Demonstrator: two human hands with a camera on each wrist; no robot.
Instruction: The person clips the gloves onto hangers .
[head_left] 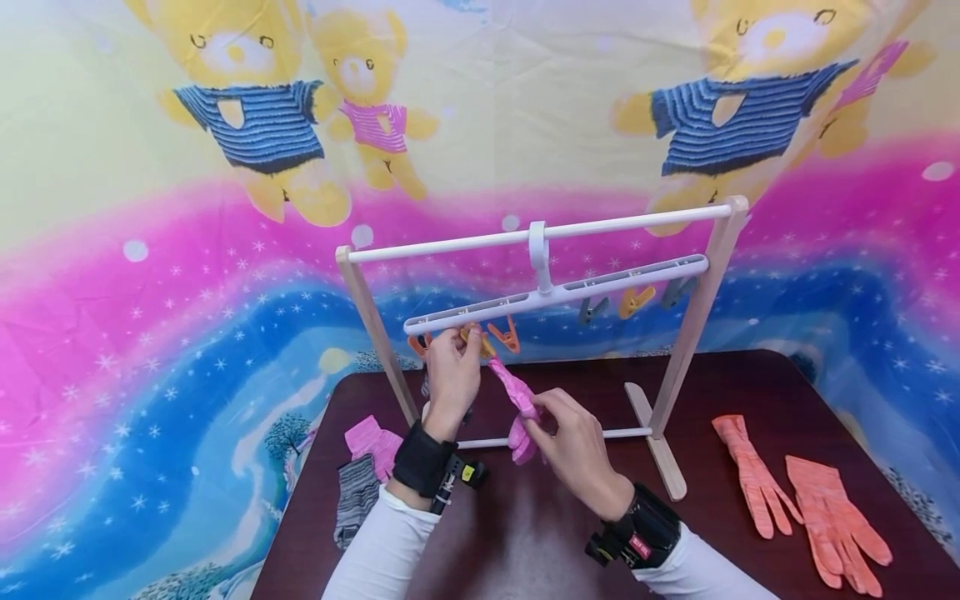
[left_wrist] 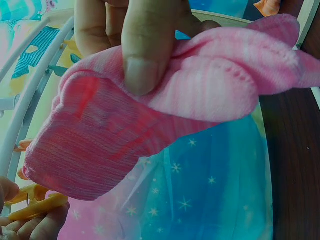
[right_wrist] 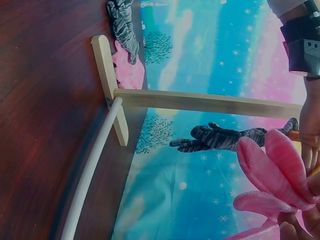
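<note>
My left hand (head_left: 452,379) pinches a yellow clothespin (left_wrist: 42,206) under the left half of the white clip hanger (head_left: 551,293). My right hand (head_left: 577,446) pinches a pink striped glove (head_left: 516,396) between thumb and fingers, near its finger end. The glove's cuff points up toward the clothespin. Whether the clothespin's jaws have hold of the cuff, I cannot tell. Beside the left hand an orange clothespin (head_left: 505,335) hangs free. In the right wrist view a dark grey striped glove (right_wrist: 225,138) hangs behind the pink one, its fingers pointing down toward the tabletop.
A wooden rack (head_left: 686,333) carries the hanger on its white top rod. More clothespins (head_left: 636,302) hang at the hanger's right. On the table (head_left: 525,533) lie a pink glove (head_left: 372,442) and a grey glove (head_left: 356,500) at left, and two orange gloves (head_left: 836,517) at right.
</note>
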